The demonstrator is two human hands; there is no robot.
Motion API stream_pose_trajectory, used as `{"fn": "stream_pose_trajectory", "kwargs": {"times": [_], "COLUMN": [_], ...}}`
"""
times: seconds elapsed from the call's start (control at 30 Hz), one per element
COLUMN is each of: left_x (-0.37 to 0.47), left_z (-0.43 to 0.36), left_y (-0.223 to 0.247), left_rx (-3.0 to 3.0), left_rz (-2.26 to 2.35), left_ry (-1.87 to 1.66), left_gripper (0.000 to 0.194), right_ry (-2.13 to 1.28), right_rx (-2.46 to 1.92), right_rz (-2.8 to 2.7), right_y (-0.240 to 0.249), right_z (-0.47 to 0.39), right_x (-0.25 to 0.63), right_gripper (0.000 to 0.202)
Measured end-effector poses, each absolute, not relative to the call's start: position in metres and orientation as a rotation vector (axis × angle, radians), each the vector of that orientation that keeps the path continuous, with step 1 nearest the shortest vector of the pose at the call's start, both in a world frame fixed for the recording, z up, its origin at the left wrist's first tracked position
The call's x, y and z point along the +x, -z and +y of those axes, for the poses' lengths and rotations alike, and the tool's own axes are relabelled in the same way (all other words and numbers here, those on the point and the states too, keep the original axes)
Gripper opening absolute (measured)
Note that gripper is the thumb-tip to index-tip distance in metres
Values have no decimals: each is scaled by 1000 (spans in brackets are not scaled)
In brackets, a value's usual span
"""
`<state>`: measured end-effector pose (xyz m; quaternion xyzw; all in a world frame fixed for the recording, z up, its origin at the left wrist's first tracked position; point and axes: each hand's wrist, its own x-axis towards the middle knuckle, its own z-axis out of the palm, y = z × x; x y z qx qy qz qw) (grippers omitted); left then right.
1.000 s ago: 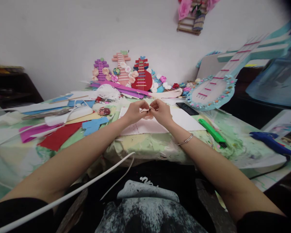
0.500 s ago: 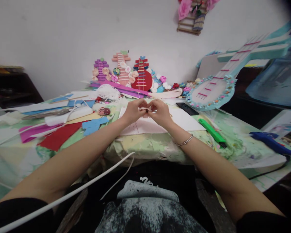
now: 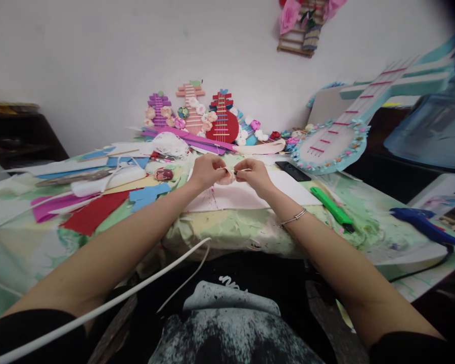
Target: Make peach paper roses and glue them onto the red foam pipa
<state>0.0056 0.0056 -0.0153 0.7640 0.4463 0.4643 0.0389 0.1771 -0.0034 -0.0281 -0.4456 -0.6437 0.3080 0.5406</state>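
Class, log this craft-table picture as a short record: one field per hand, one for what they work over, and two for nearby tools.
Left hand: left hand pinches a small pink flower from its left side.
Right hand: right hand pinches the same flower from the right; a bracelet sits on that wrist.
Work surface: both hands hover over a white board on the table.
Tool right of hands: green knife lying beside the board.
Far right: blue glue gun near the table edge.
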Motion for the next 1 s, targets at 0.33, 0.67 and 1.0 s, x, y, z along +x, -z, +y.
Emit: {"fn": "stream_pose_trajectory", "kwargs": {"times": [0.33, 0.67, 1.0], "left_x": [6, 14, 27], "left_z": [1, 16, 67], "left_y": [13, 15, 11], "left_rx": [2310, 2231, 2304], "left_rz": [1340, 1348, 1386], "left_ry": [-1330, -1098, -937], "left_gripper": [18, 15, 14], "right_ry": [-786, -573, 495], "right_rx": [-1102, -1232, -2658], "right_rz": [-1573, -1513, -1782], "right_y": [26, -20, -81], "right_z": [-7, -14, -59], "right_x": [176, 207, 407], "right_gripper": [16, 15, 32]}}
